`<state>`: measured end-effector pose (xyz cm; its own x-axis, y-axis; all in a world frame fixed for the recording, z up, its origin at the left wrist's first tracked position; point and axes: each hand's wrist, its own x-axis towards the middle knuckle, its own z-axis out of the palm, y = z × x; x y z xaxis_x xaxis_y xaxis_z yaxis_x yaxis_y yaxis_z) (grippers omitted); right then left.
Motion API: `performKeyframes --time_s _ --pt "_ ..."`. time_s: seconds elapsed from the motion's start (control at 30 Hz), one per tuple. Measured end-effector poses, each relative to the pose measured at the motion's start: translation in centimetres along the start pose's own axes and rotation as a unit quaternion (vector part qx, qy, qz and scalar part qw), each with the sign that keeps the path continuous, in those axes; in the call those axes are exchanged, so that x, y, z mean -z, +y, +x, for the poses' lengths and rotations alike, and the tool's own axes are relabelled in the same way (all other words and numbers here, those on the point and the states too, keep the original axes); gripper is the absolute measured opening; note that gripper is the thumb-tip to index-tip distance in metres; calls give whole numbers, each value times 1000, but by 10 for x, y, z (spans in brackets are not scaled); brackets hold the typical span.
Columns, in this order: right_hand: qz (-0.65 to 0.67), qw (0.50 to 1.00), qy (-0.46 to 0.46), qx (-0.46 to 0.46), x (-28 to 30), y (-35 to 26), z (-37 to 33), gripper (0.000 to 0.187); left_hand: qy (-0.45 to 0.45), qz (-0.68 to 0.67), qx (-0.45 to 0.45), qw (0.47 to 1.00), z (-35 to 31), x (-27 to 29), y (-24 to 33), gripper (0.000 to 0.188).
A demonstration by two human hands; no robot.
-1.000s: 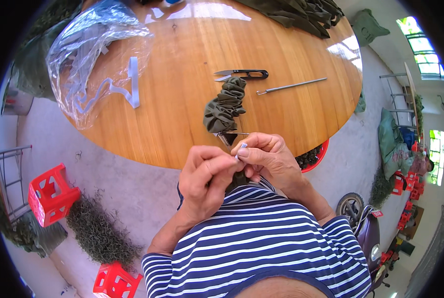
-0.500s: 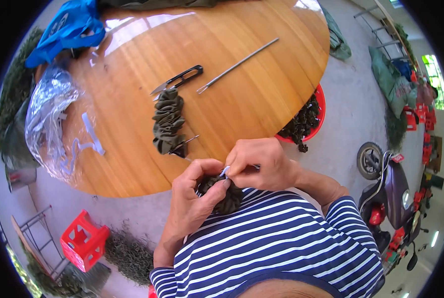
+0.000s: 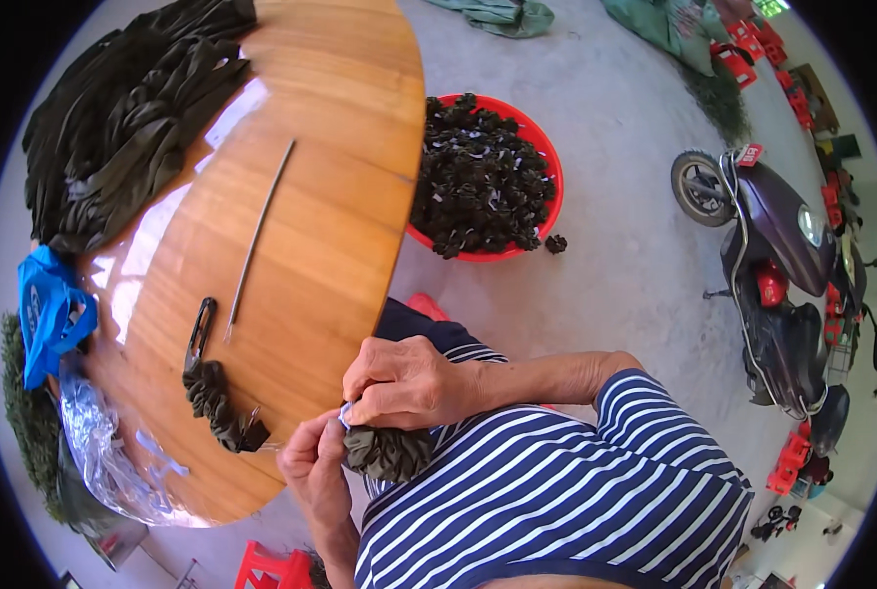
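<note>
Close to my chest, my left hand and my right hand meet at a dark olive scrunchie. A bit of white elastic shows between their pinched fingertips. Most of the scrunchie hangs below my right hand; whether its ends are joined I cannot tell. On the table to the left lies a gathered olive fabric tube, with a thin metal pin at its near end. Black-handled thread snips lie against the tube's far end. Beyond them rests a long thin metal rod.
The wooden table also bears dark fabric, a blue bag, clear plastic and white elastic strips. Right of it stands a red basin full of dark scrunchies. A motor scooter is farther right.
My view has swung to the right, bringing the whole basin and the dark fabric into sight. Both hands stay pinched together at the elastic, and more of the scrunchie shows below them.
</note>
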<state>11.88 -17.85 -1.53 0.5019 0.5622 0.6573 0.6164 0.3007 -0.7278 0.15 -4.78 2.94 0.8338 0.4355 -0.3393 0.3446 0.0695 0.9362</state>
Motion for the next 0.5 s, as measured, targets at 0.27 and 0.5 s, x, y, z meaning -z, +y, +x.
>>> performKeyframes --time_s 0.27,0.5 --pt "224 923 17 -311 43 -5 -28 9 148 255 -75 953 -8 -27 -9 12" --pt "138 877 110 -446 75 45 -73 4 -133 53 82 986 27 -71 -24 24"
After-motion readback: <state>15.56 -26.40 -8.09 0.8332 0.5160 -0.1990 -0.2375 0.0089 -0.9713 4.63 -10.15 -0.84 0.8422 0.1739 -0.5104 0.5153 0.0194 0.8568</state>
